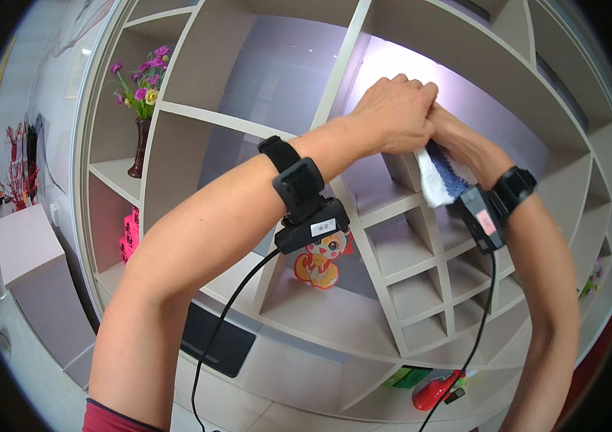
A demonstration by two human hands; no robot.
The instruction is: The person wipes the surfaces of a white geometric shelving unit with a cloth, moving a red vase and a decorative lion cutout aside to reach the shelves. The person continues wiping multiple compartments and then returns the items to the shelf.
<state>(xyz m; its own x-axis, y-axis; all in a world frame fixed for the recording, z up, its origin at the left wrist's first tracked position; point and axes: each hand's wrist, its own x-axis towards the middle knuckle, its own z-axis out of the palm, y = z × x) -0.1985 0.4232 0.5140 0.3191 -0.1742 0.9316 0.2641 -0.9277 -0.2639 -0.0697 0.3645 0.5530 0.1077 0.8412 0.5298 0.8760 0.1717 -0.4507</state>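
Observation:
My hands meet high in front of the shelf unit [279, 129], before an open compartment with a pale, shiny back. My left hand [400, 113] is closed, its knuckles facing up and its fingertips hidden. Behind it, my right hand [442, 125] is mostly covered, with its back and wrist showing. A white and blue cloth [440, 175] is bunched in the two hands. Its loose end hangs below them, beside the right wrist. How the fingers hold the cloth is hidden.
A brown vase [139, 148] with artificial flowers stands on a left shelf. Below is a cartoon cutout [318, 262], right of it small cubbyholes [414, 291]. A red object [435, 393] lies low down. Black cables [236, 297] trail from both wrist devices. A cabinet [30, 243] stands left.

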